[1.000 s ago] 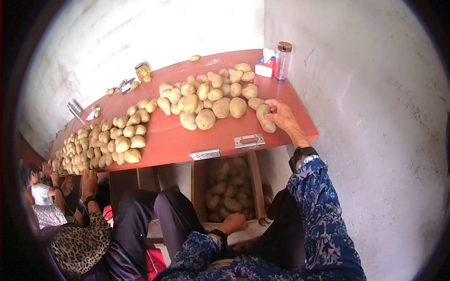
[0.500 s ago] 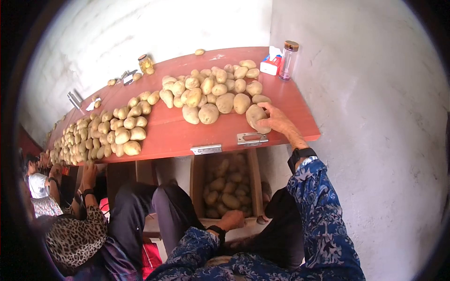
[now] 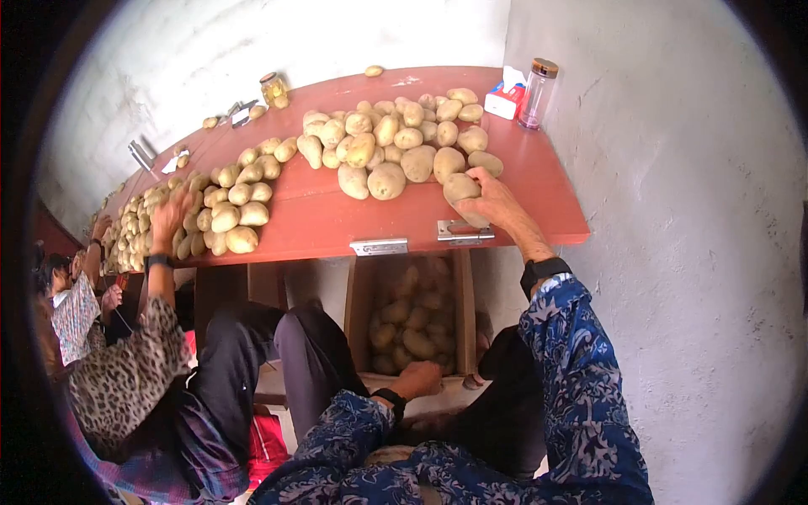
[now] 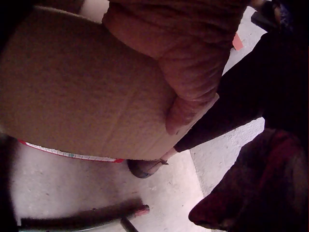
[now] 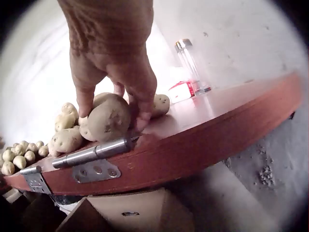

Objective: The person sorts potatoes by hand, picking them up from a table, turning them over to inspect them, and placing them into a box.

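Observation:
My right hand grips a potato near the tabletop's front edge, above a metal hinge. In the right wrist view, thumb and fingers straddle that potato, with other potatoes right behind it. A heap of potatoes spreads over the red-brown tabletop beyond the hand. Lower down, my left hand holds the near rim of a cardboard box with potatoes inside. Up close in the left wrist view, the left hand clasps the box wall, its other fingers hidden.
Two hinges lie along the front edge. A tissue box and a clear bottle stand at the back right, by the wall. To the left sits another person, a hand over a second potato heap.
My right hand has turned the potato and drawn it slightly left, over the hinge. The left hand stays at the box. The neighbouring person's hand has risen onto the left heap.

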`<state>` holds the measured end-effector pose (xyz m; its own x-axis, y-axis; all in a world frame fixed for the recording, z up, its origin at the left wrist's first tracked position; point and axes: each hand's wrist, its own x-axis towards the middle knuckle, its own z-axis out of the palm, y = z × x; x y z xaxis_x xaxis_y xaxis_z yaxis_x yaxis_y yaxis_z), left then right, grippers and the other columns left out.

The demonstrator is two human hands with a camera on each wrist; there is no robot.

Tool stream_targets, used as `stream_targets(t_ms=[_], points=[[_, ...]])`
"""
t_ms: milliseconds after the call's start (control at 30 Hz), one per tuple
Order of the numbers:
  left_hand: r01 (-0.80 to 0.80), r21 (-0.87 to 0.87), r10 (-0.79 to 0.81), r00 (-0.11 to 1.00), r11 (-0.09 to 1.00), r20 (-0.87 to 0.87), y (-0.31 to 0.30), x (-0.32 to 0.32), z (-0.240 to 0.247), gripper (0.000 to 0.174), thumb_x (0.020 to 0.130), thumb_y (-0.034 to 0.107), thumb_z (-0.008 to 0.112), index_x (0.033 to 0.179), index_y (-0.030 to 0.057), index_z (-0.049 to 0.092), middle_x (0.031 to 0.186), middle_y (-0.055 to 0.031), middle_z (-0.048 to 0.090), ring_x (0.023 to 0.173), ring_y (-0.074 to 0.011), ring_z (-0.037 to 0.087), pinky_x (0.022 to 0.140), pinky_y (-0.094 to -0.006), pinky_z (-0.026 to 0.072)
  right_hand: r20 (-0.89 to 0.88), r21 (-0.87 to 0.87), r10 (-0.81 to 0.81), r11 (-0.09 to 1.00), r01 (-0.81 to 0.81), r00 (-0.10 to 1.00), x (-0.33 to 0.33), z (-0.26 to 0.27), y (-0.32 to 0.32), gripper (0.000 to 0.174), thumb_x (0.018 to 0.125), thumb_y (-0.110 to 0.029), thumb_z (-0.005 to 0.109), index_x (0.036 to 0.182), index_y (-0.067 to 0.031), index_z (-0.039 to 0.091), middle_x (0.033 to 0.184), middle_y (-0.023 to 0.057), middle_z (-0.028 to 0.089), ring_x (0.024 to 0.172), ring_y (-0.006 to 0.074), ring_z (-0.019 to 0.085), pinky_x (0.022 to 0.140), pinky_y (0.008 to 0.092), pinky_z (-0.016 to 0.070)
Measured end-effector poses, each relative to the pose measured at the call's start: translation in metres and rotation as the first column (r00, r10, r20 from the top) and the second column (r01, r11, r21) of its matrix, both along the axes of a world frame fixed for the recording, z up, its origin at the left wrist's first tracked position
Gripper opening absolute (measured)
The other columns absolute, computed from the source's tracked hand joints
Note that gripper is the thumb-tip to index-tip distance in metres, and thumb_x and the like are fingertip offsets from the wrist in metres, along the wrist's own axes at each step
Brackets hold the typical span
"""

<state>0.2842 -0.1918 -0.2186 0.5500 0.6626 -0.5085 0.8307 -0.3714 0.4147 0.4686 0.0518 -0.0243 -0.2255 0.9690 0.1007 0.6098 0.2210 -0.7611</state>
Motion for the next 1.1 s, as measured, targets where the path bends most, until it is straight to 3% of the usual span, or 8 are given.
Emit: stream_targets(t_ms=[133,367,467,633,733,867,1033,1100], points=[[-0.045,0.015,0.045,0.999,0.999,0.007,0.000,0.001,0.010,0.027,0.075,0.021,0.056,0.083,-0.0008,0.068,0.086,-0.0226,0.065,0.083,-0.0371,0.065,0.073,-0.0439,0.0522,0.101,0.189,0.011,0.982,-0.030,0.995,-0.014,0.004,-0.010,0.071,0.062,-0.026,0.072,0.126,-0.0072,0.046,0.112,0.0210,0.059,0.106,0.0333,0.056,0.088,0.0401,0.0450],[0.005,0.044,-0.005,1.000,0.999,0.006,0.001,-0.003,-0.018,0.026,0.075,0.023,0.056,0.083,0.0011,0.068,0.085,-0.0214,0.066,0.082,-0.0373,0.064,0.073,-0.0445,0.0521,0.055,0.015,0.226,0.974,-0.227,0.973,-0.032,0.039,-0.040,0.061,0.064,-0.022,0.069,0.120,-0.0081,0.052,0.110,0.0163,0.060,0.101,0.0282,0.057,0.089,0.0346,0.0439],[-0.007,0.008,0.006,0.999,1.000,0.044,0.005,-0.002,0.004,0.027,0.075,0.024,0.055,0.082,0.0008,0.068,0.086,-0.0211,0.066,0.084,-0.0371,0.064,0.075,-0.0451,0.0515,0.046,-0.110,0.484,0.872,-0.477,0.874,-0.038,0.050,-0.056,0.057,0.065,-0.021,0.067,0.118,-0.0069,0.053,0.108,0.0159,0.061,0.101,0.0260,0.057,0.088,0.0337,0.0441],[0.018,0.025,-0.018,1.000,1.000,0.018,0.001,0.000,-0.003,0.026,0.076,0.024,0.055,0.082,0.0023,0.068,0.089,-0.0198,0.066,0.085,-0.0371,0.064,0.076,-0.0444,0.0513,0.254,-0.314,0.679,0.731,-0.605,0.689,-0.052,0.044,-0.068,0.054,0.069,-0.023,0.066,0.119,-0.0067,0.052,0.110,0.0164,0.059,0.104,0.0271,0.056,0.088,0.0377,0.0437],[0.002,0.018,-0.003,0.999,1.000,0.049,0.001,-0.004,-0.015,0.035,0.071,0.024,0.059,0.101,0.0103,0.066,0.081,-0.0207,0.065,0.078,-0.0385,0.063,0.069,-0.0490,0.0515,0.263,-0.206,0.604,0.797,-0.567,0.752,-0.051,0.046,-0.069,0.047,0.076,-0.025,0.065,0.118,-0.0075,0.052,0.107,0.0179,0.060,0.101,0.0277,0.058,0.086,0.0388,0.0452],[0.006,0.022,-0.007,0.999,1.000,0.036,0.004,-0.002,0.006,0.025,0.074,0.020,0.055,0.089,0.0043,0.067,0.085,-0.0198,0.066,0.086,-0.0357,0.064,0.074,-0.0454,0.0515,0.154,-0.110,0.601,0.799,-0.591,0.784,-0.053,0.056,-0.065,0.044,0.078,-0.021,0.063,0.117,-0.0059,0.052,0.102,0.0168,0.062,0.097,0.0296,0.059,0.083,0.0387,0.0464],[-0.020,0.091,0.013,0.997,0.996,0.079,0.001,-0.001,0.004,0.024,0.072,0.019,0.055,0.086,0.0032,0.067,0.083,-0.0203,0.065,0.082,-0.0362,0.064,0.070,-0.0453,0.0523,0.212,0.414,0.677,0.590,-0.692,0.705,-0.084,0.058,-0.109,0.028,0.077,-0.019,0.062,0.098,-0.0023,0.057,0.089,0.0192,0.062,0.086,0.0365,0.061,0.076,0.0449,0.0488],[-0.013,0.085,0.010,0.999,0.996,0.046,-0.002,0.003,-0.027,0.022,0.072,0.020,0.056,0.081,0.0036,0.068,0.078,-0.0206,0.065,0.076,-0.0373,0.064,0.068,-0.0458,0.0524,0.165,0.229,0.776,0.570,-0.789,0.609,-0.098,0.063,-0.128,0.026,0.077,-0.019,0.061,0.098,-0.0025,0.057,0.090,0.0199,0.062,0.087,0.0360,0.061,0.077,0.0445,0.0494]])
